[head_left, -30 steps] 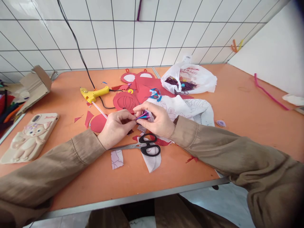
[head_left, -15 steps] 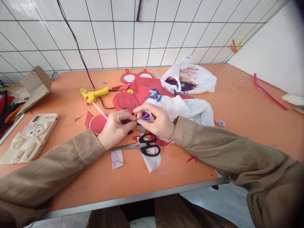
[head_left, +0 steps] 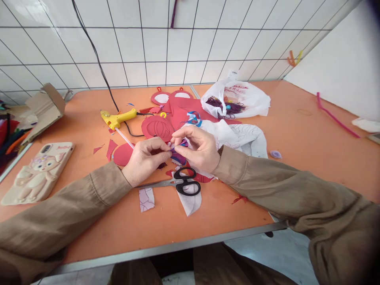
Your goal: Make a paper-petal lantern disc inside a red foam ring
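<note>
Both hands meet over the middle of the orange table (head_left: 113, 233). A shiny purple and blue piece of ribbon or foil (head_left: 178, 157) is pinched between them, its exact kind partly hidden by the fingers. My left hand (head_left: 148, 158) grips its left end between thumb and forefinger. My right hand (head_left: 198, 148) holds it from the other side, thumb and fingertips closed on it. Just below lie black-handled scissors (head_left: 187, 181), blades pointing left. Behind the hands are red cut shapes (head_left: 157, 127) and a white patterned cloth (head_left: 237, 138).
A yellow glue gun (head_left: 118, 117) with its cord rests at the back left. Nearer stands a phone in a cartoon case (head_left: 38, 174), beside torn cardboard (head_left: 44, 111). A white plastic bag (head_left: 252, 97) of dark yarn sits at the back right. Red and white scraps (head_left: 146, 199) lie around.
The purple-blue piece has shifted in my fingers, and more of it now hangs below them. My right fingertips have moved slightly; my left hand has stayed put.
</note>
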`<state>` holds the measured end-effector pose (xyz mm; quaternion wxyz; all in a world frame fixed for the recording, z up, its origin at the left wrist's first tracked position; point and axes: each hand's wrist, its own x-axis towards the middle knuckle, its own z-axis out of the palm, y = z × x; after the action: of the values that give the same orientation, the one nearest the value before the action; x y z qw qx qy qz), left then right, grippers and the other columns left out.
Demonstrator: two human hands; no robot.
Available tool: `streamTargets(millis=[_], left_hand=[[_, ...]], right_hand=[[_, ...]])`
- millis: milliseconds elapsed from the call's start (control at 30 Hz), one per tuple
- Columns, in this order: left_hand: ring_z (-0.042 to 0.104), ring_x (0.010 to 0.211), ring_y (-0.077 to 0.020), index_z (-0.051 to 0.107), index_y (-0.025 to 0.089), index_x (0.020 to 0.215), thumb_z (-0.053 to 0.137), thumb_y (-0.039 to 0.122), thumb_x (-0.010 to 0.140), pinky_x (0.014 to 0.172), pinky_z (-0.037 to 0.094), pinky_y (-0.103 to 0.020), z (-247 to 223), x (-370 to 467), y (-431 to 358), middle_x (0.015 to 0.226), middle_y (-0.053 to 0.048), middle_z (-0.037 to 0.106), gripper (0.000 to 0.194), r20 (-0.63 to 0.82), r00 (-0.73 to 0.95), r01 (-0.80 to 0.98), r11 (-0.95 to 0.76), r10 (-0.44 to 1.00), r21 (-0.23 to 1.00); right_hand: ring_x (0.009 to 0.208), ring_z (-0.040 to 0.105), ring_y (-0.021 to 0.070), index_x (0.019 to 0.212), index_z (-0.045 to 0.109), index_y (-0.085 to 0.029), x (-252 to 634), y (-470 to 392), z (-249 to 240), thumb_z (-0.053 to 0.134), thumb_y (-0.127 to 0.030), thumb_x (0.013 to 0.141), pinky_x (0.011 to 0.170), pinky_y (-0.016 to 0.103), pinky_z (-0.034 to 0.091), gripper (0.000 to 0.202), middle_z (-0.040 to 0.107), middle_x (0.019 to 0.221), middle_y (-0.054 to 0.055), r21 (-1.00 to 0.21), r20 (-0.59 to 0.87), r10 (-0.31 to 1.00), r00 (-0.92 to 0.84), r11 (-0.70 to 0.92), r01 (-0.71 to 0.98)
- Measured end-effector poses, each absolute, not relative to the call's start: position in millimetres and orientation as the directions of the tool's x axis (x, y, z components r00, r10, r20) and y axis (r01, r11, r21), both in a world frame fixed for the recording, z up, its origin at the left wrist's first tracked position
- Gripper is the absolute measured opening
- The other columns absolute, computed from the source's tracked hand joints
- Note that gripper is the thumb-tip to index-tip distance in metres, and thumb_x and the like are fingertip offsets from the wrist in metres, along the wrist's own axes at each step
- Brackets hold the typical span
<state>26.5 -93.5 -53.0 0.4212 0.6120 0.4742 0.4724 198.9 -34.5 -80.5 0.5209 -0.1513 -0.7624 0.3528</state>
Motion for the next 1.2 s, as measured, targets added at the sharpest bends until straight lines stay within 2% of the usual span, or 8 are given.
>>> streamTargets(millis=[200, 533, 700, 833, 900, 1000, 1100, 1200], left_hand=[[0.049, 0.042, -0.0088, 0.066, 0.017, 0.062, 0.074, 0.023, 0.065, 0.041, 0.042, -0.022, -52.5, 25.3, -90.8, 0.049, 0.003, 0.056, 0.010, 0.017, 0.097, 0.056, -0.022, 0.995, 0.998], [0.051, 0.038, -0.0085, 0.064, 0.017, 0.065, 0.077, 0.027, 0.064, 0.039, 0.042, -0.021, -54.0, 28.5, -89.2, 0.049, 0.004, 0.057, 0.017, 0.000, 0.060, 0.066, -0.004, 0.998, 0.998], [0.054, 0.043, -0.0112, 0.068, 0.015, 0.082, 0.073, 0.034, 0.072, 0.043, 0.047, -0.025, -50.9, 26.4, -91.4, 0.058, 0.003, 0.060, 0.022, 0.074, 0.067, 0.177, -0.085, 0.995, 0.980], [0.057, 0.059, -0.0120, 0.073, 0.015, 0.090, 0.066, 0.027, 0.077, 0.053, 0.048, -0.026, -48.9, 25.9, -94.5, 0.084, -0.005, 0.067, 0.019, 0.314, 0.006, 0.420, -0.287, 0.949, 0.861], [0.054, 0.058, -0.0112, 0.074, 0.015, 0.092, 0.064, 0.022, 0.077, 0.052, 0.046, -0.026, -47.7, 28.0, -97.1, 0.087, -0.006, 0.068, 0.020, 0.363, -0.005, 0.496, -0.313, 0.932, 0.810], [0.055, 0.054, -0.0109, 0.074, 0.015, 0.099, 0.062, 0.021, 0.078, 0.049, 0.045, -0.025, -44.3, 32.5, -101.9, 0.083, -0.005, 0.070, 0.025, 0.279, 0.011, 0.488, -0.249, 0.960, 0.837], [0.059, 0.050, -0.0115, 0.072, 0.015, 0.102, 0.060, 0.020, 0.077, 0.048, 0.049, -0.025, -41.3, 35.5, -104.2, 0.080, -0.004, 0.070, 0.028, 0.155, 0.051, 0.393, -0.162, 0.987, 0.905], [0.065, 0.055, -0.0146, 0.070, 0.015, 0.093, 0.060, 0.018, 0.075, 0.054, 0.056, -0.028, -41.6, 35.2, -102.1, 0.078, -0.003, 0.069, 0.021, 0.128, 0.076, 0.304, -0.145, 0.989, 0.941]], right_hand=[[0.075, 0.064, 0.0140, 0.102, 0.060, -0.021, 197.7, -34.5, -79.6, 0.063, -0.018, 0.082, 0.076, 0.033, 0.055, 0.020, 0.062, 0.078, -0.001, -0.753, 0.637, 0.665, -0.390, 0.644, -0.132], [0.073, 0.061, 0.0118, 0.108, 0.058, -0.022, 196.6, -36.5, -77.0, 0.063, -0.017, 0.082, 0.066, 0.026, 0.051, 0.026, 0.058, 0.080, -0.002, -0.817, 0.555, 0.725, -0.408, 0.567, -0.106], [0.073, 0.059, 0.0112, 0.109, 0.057, -0.020, 196.5, -36.0, -75.6, 0.062, -0.020, 0.083, 0.065, 0.025, 0.049, 0.027, 0.058, 0.080, -0.002, -0.811, 0.557, 0.722, -0.410, 0.580, -0.080], [0.072, 0.058, 0.0110, 0.110, 0.057, -0.019, 197.1, -37.8, -73.8, 0.060, -0.018, 0.083, 0.065, 0.025, 0.048, 0.028, 0.059, 0.080, -0.001, -0.808, 0.548, 0.726, -0.416, 0.588, -0.037], [0.073, 0.058, 0.0116, 0.111, 0.057, -0.020, 197.4, -38.7, -73.4, 0.059, -0.017, 0.083, 0.068, 0.026, 0.049, 0.028, 0.059, 0.081, -0.001, -0.792, 0.557, 0.712, -0.428, 0.610, -0.017], [0.075, 0.059, 0.0125, 0.111, 0.057, -0.019, 197.5, -39.3, -73.7, 0.058, -0.016, 0.083, 0.071, 0.028, 0.050, 0.028, 0.060, 0.081, 0.000, -0.753, 0.591, 0.668, -0.453, 0.658, -0.011], [0.072, 0.059, 0.0122, 0.112, 0.058, -0.019, 197.3, -40.0, -74.0, 0.057, -0.015, 0.083, 0.069, 0.028, 0.050, 0.029, 0.059, 0.078, -0.001, -0.734, 0.601, 0.643, -0.475, 0.679, -0.009], [0.071, 0.059, 0.0119, 0.113, 0.058, -0.019, 197.3, -41.3, -73.9, 0.056, -0.015, 0.083, 0.069, 0.028, 0.051, 0.030, 0.059, 0.077, -0.001, -0.737, 0.594, 0.641, -0.487, 0.676, -0.009]])
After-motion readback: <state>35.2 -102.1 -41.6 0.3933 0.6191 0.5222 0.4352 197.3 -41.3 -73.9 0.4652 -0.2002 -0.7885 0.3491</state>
